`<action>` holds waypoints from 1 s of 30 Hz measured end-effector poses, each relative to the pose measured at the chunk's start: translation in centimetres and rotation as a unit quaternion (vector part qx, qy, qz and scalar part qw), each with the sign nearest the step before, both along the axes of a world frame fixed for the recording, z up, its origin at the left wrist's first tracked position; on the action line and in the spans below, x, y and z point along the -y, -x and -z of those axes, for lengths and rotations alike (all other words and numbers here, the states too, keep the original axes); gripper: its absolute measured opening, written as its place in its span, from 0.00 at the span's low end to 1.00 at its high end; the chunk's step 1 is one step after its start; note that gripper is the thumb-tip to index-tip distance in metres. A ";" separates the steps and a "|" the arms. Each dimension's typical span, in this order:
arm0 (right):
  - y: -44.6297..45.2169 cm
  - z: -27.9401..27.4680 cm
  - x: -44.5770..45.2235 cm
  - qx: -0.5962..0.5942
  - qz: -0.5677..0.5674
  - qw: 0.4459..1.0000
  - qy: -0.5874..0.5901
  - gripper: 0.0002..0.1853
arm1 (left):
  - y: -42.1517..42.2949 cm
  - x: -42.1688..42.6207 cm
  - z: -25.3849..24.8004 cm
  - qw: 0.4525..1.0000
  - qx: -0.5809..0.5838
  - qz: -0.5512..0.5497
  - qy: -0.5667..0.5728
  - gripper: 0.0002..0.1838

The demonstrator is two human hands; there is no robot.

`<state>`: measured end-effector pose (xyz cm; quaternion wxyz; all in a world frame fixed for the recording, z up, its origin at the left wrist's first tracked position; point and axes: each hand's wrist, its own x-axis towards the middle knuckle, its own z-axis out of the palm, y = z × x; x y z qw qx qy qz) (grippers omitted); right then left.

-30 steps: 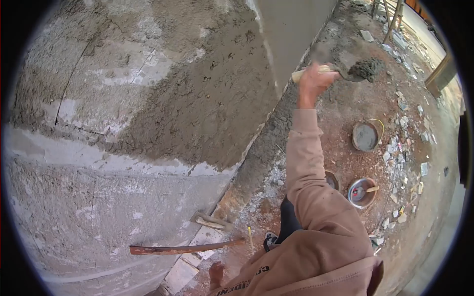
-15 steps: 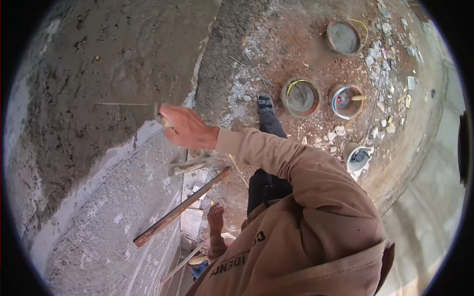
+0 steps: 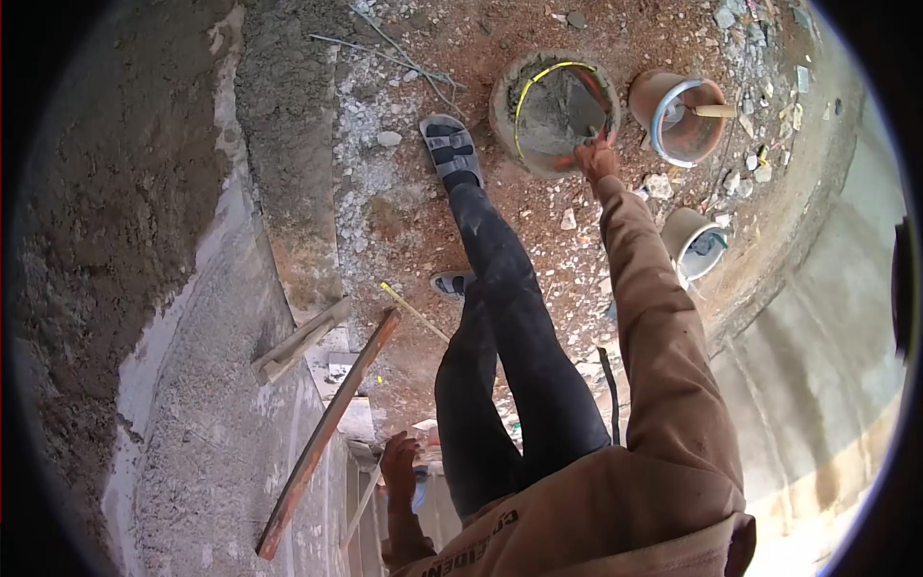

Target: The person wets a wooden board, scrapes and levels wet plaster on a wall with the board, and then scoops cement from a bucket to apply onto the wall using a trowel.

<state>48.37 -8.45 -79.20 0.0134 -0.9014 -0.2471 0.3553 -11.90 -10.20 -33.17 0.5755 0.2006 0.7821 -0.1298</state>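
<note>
Stretched out to the upper middle, my right hand grips a trowel, and its grey blade is inside a bucket of wet mortar. A yellow band or handle runs along that bucket's rim. My left hand hangs low beside my body, fingers apart and slightly bent, with nothing seen in it. Near it, a long reddish wooden board leans along the wall base.
On the left rises a wall with rough wet plaster above a grey lower strip. An orange-brown bucket holds a wooden-handled tool; a whitish bucket stands nearby. Rubble, thin rods and short timber lie about.
My right hand has moved from the plastered wall to the mortar bucket, taking the trowel into it. My view has shifted toward the buckets, and my left hand's fingers have spread.
</note>
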 end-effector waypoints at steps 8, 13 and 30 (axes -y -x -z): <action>6.2 -1.8 -5.1 -0.411 0.377 0.816 -0.150 0.07 | -1.2 -2.1 1.5 0.998 0.004 -0.005 -0.058 0.18; 8.3 -14.5 -2.2 -0.434 0.367 0.789 -0.235 0.07 | -1.3 -0.7 -2.9 0.982 0.039 0.036 -0.180 0.19; 18.6 -76.4 -10.2 -0.400 0.175 0.453 -0.778 0.18 | 22.5 28.6 -7.2 0.915 0.229 -0.226 -0.245 0.13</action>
